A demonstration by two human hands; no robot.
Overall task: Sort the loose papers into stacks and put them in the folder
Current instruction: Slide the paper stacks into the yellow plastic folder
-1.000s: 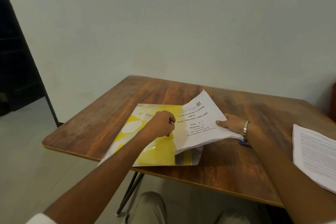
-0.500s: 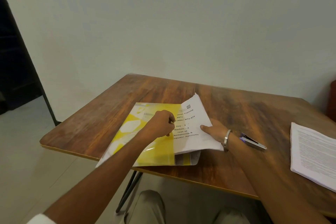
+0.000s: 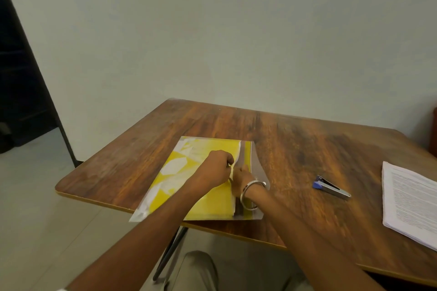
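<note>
The yellow folder point(image 3: 201, 182) lies flat on the counter point(image 3: 295, 149), its near edge overhanging the counter's front edge, its long axis running from the person away toward the wall. Its opening runs along the right side, where a clear flap point(image 3: 256, 168) lies out on the wood. The left hand point(image 3: 216, 169) sits on top of the folder with fingers curled, pinching the raised edge of the yellow cover at that opening. The right hand point(image 3: 241, 178) is pushed into the gap beneath the lifted cover, a metal bangle point(image 3: 251, 194) on its wrist; its fingers are hidden inside, so whether they grip the sheets in there or lie flat on them cannot be told. A thin white edge at the slot suggests a stack of papers is already inside, though the blur makes that uncertain.

What matters for the next move is off to the right: a second stack of printed papers point(image 3: 411, 203) rests at the counter's right edge, well apart from the folder, with a small blue and silver stapler point(image 3: 331, 188) between the two. That stack lies on the right hand's side, and the folder's mouth faces the same way, so the right hand is the natural one to fetch it and slide it in leftward while the left holds the cover up. By this reading the task is partly done, with that stack yet to be filed.
</note>
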